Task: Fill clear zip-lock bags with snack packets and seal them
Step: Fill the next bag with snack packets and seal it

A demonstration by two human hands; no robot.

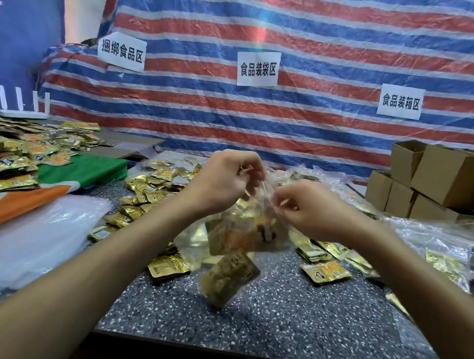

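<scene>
The near middle of the dark speckled stone-look tabletop (287,325) is lying bare, giving open passage from the front edge. Above it a clear zip-lock bag of gold packets (235,243) is hanging, pinched at its top by the left hand (223,183) and right hand (311,207). Loose gold foil snack packets (140,192) are crowding the surface behind and to either side. A stack of clear plastic bags (34,234) is blocking the left. Stacked brown cardboard boxes (446,183) are walling off the far right, with crumpled clear plastic bags (434,241) lying before them.
</scene>
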